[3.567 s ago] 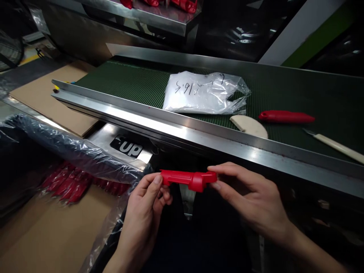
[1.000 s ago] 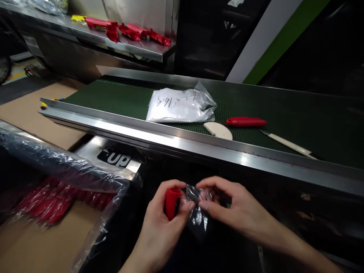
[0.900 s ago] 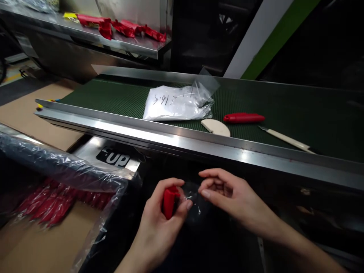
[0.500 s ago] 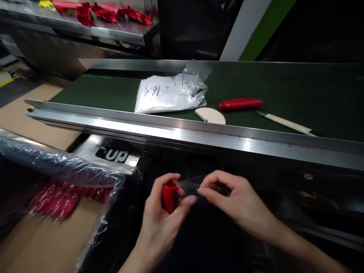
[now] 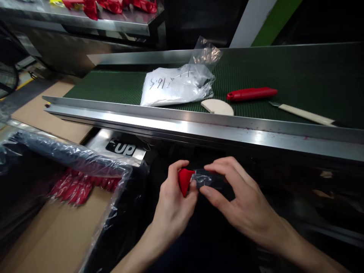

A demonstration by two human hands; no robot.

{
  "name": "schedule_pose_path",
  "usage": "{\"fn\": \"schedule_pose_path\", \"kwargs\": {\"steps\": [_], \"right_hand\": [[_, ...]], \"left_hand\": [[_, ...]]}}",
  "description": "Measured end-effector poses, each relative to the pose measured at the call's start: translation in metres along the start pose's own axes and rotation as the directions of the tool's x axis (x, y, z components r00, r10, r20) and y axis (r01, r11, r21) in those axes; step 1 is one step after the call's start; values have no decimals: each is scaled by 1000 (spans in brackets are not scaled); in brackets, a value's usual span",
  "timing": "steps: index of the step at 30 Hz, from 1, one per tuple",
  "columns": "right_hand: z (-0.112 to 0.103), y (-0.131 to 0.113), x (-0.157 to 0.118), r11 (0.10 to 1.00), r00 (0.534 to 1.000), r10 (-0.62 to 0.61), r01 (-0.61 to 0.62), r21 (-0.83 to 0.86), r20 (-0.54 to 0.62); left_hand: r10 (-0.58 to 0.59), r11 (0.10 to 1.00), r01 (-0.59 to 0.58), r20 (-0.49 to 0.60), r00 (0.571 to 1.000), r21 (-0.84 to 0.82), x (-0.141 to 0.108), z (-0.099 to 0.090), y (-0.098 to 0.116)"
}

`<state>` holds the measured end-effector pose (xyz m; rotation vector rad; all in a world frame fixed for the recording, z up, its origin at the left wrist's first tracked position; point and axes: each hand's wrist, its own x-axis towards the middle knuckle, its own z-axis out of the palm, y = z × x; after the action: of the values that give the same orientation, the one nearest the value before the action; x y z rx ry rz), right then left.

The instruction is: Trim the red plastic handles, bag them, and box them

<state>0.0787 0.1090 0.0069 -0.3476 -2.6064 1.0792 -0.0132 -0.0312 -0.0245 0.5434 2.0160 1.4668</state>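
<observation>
My left hand (image 5: 178, 199) is wrapped round a red plastic part (image 5: 185, 181), its thumb pressing the edge of a clear plastic bag (image 5: 204, 179). The bag reaches from the red part toward the right. At its right side is my right hand (image 5: 241, 195), thumb and fingers spread apart, with nothing visibly gripped between them. On the green belt beyond lie a white packet in clear film (image 5: 170, 86), a cream curved piece (image 5: 217, 107), a red handle-shaped part (image 5: 252, 94) and a knife with a cream handle (image 5: 307, 113).
A metal rail (image 5: 199, 123) edges the green belt in front of the hands. At the left stands a plastic-lined box (image 5: 76, 227) holding several bagged red parts (image 5: 75, 185). A metal shelf (image 5: 119, 24) at the upper left bears more red parts.
The red part has turned in my left hand, and the bag now lies against it. My right hand's fingers have parted from a pinch. The view has shifted slightly.
</observation>
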Motion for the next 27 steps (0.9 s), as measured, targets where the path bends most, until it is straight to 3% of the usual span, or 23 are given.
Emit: {"fn": "schedule_pose_path", "kwargs": {"steps": [3,5,6,8,10,12,15,18,27], "right_hand": [[-5,-7,9,998,989,-39,31,59,146],[-9,-9,12,984,978,-69,34,175,199],[-11,-9,12,976,986,-62,27,214,157],[-17,-7,7,981,999,6,3,193,-42],[-24,-3,-4,997,970,36,-20,69,-242],[-31,1,-17,997,952,-32,10,-73,-304],[-34,6,-34,961,950,-221,173,-217,-222],[-28,9,-39,914,924,-359,320,-249,-130],[-16,27,-28,830,867,-466,498,-252,178]], "left_hand": [[116,981,-125,68,991,148,-1,1,0],[131,978,-140,70,989,151,1,1,-3],[109,987,-114,48,993,115,4,1,-6],[35,999,-35,-18,999,14,13,0,-13],[-40,996,35,-65,997,-78,23,-4,-21],[-85,989,74,-82,993,-128,31,-8,-28],[-137,974,124,-60,989,-189,34,-10,-27],[-145,964,137,-18,989,-230,30,-8,-20],[9,972,-21,-50,999,-234,22,-8,-28]]}}
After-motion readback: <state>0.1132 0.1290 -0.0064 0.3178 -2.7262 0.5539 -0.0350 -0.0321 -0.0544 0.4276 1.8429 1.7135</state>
